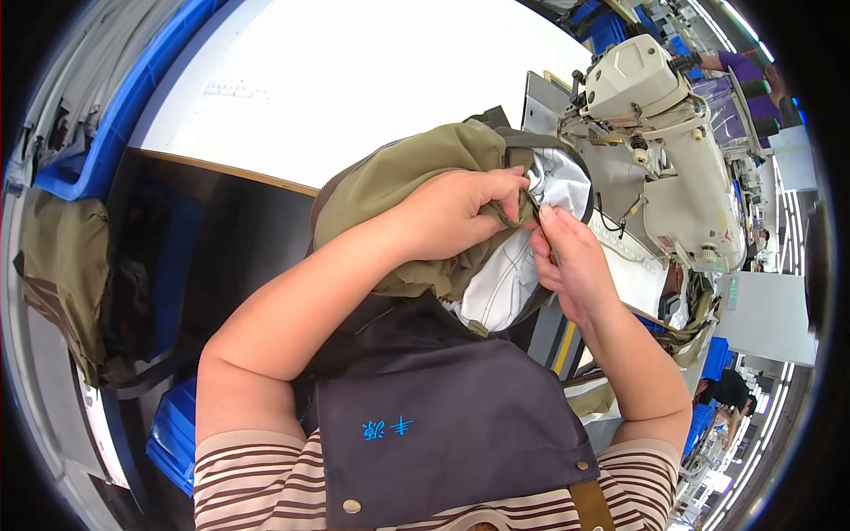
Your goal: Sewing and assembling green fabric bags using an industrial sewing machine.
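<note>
An olive-green sewn fabric piece (pixel 416 168) with a white inner side (pixel 500 288) and dark edging is bunched up in front of my chest, partly over the table edge. My left hand (pixel 465 208) reaches across it from the left, fingers curled and pinching a fold near the white part. Close by on the right, my right hand (pixel 571 261) is closed with thumb and forefinger together at the same spot. A small slim tool with a dark tip seems to be in it; the fingers mostly hide it, and its kind is unclear.
A white sewing machine (pixel 660 133) stands right of the fabric. The white tabletop (pixel 354 71) stretches ahead. At the left are a blue bin edge (pixel 133 115) and more olive-green fabric (pixel 66 274). A blue crate (pixel 174 434) sits low left. Another person's purple sleeve (pixel 744 75) shows far right.
</note>
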`<state>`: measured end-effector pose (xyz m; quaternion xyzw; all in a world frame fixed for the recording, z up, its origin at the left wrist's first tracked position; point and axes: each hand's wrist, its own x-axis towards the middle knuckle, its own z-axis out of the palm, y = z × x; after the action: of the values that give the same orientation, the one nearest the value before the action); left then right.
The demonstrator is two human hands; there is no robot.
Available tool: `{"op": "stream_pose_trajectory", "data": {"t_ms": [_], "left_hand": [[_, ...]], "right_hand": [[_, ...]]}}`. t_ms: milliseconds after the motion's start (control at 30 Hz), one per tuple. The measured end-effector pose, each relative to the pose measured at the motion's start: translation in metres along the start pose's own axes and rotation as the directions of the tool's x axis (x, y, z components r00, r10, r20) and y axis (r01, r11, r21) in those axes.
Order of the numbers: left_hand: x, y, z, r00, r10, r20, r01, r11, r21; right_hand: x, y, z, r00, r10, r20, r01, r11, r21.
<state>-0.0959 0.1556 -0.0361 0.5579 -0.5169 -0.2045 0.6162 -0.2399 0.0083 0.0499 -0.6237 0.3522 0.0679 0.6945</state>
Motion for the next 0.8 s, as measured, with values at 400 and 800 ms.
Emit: {"op": "stream_pose_trajectory", "data": {"t_ms": [400, 800], "left_hand": [[0.004, 0.011, -0.006, 0.980, -0.166, 0.106, 0.175, 0.982, -0.075], [0.005, 0.011, -0.007, 0.978, -0.150, 0.147, 0.161, 0.985, -0.067]], "right_hand": [[0.008, 0.010, 0.003, 0.999, -0.039, -0.018, 0.040, 0.995, 0.088], [0.011, 0.015, 0.003, 0.998, -0.056, -0.012, 0.057, 0.987, 0.148]]}}
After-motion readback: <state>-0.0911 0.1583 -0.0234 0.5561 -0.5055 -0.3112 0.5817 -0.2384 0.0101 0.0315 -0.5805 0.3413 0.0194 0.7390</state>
